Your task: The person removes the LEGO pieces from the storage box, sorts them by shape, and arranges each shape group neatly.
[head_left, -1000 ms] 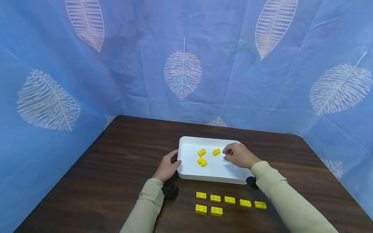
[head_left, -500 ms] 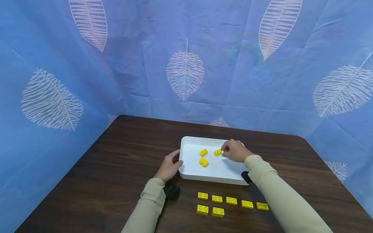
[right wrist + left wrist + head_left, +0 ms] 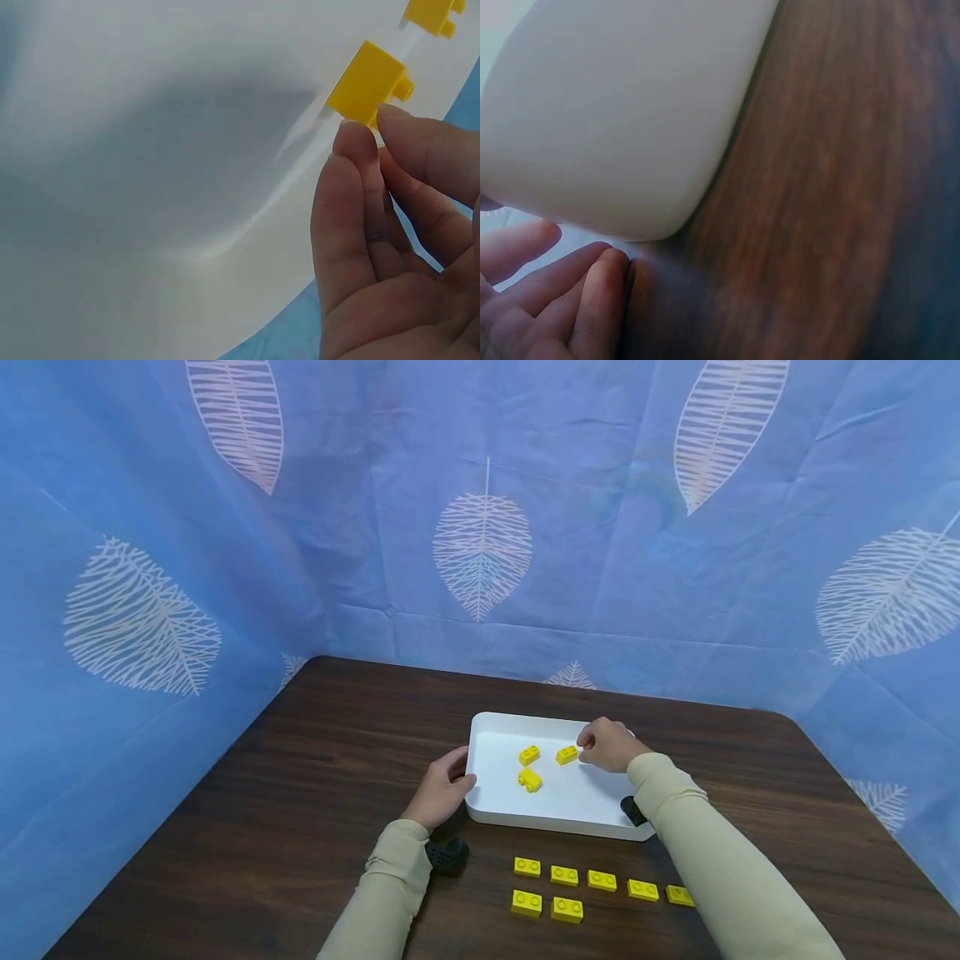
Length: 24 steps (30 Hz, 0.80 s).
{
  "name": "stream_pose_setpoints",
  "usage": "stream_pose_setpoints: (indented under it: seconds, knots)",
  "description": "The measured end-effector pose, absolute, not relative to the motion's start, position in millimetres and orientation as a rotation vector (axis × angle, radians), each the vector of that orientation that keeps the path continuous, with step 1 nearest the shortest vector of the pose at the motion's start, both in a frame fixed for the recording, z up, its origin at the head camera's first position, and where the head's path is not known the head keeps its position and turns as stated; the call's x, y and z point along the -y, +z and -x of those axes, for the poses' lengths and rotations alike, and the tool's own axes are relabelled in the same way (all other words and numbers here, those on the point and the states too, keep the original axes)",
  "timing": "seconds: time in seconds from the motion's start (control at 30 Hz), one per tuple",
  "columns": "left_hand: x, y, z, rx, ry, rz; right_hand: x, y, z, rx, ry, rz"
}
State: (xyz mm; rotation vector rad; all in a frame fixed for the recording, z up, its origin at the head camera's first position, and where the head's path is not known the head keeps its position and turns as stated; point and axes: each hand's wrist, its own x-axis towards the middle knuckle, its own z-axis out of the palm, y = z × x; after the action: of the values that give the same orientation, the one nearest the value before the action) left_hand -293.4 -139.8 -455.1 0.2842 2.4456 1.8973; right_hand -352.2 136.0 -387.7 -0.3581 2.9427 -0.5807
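A white rectangular tray (image 3: 555, 821) sits on the table. My left hand (image 3: 441, 792) grips its left side, the thumb over the rim; in the left wrist view the fingers (image 3: 604, 296) lie outside the wall. Inside the tray are three yellow toy building bricks: one at the back left (image 3: 529, 756), one tipped on its side below it (image 3: 530, 780), and one farther right (image 3: 567, 756). My right hand (image 3: 609, 745) is over the tray, pinching the end of that right brick (image 3: 366, 84) between its fingertips. One of its studs is partly covered.
In front of the tray, several yellow two-stud bricks lie in a row (image 3: 602, 881), with two more (image 3: 527, 903) nearer me. The right sleeve (image 3: 720, 852) partly covers the row's right end. Behind the dark wooden table (image 3: 360, 727) hangs a blue leaf-patterned cloth (image 3: 315, 527).
My right hand has moved left to the right-hand brick, its fingers drawing closer together. That brick has barely shifted. My left hand stays on the tray, and the head view has turned slightly left.
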Motion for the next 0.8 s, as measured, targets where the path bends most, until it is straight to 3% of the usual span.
stream_pose_setpoints:
  seconds: [0.8]
  knots:
    - [141,-455,293,-2.432,1.902,-0.322,-121,-396,361,-2.852,-0.544,0.322]
